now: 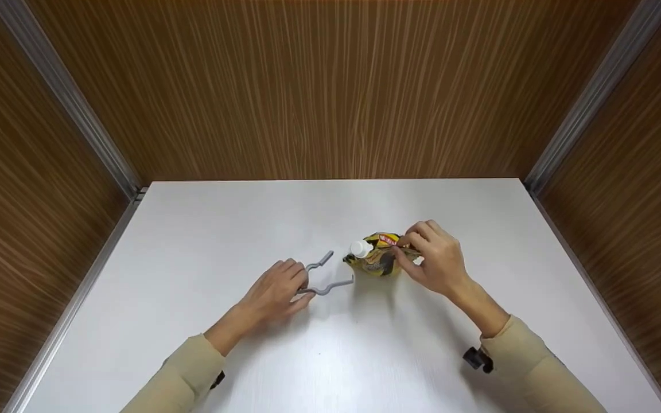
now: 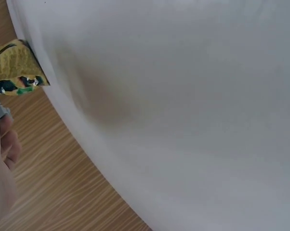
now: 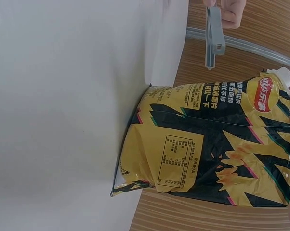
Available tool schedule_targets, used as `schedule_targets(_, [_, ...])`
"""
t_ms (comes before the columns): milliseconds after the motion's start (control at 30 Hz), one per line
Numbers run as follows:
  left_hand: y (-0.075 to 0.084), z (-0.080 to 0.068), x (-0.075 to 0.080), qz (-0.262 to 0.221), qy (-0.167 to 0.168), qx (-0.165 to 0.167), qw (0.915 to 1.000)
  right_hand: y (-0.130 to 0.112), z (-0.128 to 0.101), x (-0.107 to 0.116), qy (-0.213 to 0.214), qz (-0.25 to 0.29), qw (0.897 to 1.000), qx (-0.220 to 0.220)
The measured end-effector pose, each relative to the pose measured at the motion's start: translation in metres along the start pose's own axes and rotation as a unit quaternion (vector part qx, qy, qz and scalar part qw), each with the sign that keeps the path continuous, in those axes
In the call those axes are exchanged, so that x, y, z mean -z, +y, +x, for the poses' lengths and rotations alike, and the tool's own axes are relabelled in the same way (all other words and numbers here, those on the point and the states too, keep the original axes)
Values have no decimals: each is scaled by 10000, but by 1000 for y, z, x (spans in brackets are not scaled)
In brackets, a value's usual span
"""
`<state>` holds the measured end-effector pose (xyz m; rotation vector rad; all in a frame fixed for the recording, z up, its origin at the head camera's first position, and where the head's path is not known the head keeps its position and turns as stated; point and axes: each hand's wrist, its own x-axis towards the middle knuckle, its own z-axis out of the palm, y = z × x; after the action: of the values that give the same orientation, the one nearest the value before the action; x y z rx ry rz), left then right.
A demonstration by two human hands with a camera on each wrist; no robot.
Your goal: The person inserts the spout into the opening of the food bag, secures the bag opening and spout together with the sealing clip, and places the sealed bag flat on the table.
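On the white bench [image 1: 193, 241], the left hand [image 1: 276, 289] lies low with its fingers curled around the closed end of a grey bag clip [image 1: 325, 275]. The clip's two arms are spread apart and point to the right, toward the bag. In the right wrist view the clip [image 3: 214, 33] shows side-on, pinched between fingertips at the top edge.

Just right of the clip's open ends stands a yellow and black chip bag [image 1: 377, 257], upright near the middle of the bench, with a white piece [image 1: 359, 248] at its top left corner. In the right wrist view the bag [image 3: 207, 144] fills the frame, its printed back showing.

The right hand [image 1: 436, 258] is directly beside the bag on its right, with fingers and thumb pinching the gathered top edge. Beige sleeves cover both forearms.
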<state>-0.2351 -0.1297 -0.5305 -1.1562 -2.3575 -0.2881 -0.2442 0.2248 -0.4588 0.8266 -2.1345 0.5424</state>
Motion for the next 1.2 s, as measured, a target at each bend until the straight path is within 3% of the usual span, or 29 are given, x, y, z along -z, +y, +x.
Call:
schedule_targets(533, [2,16,-9,81,838,-324,9959,1,-1,4,-11,-32,10000,-26])
schedule_targets(1200, [3,35,-16,172,1405,-606,9881,0,-2,4,29,-68,10000,34])
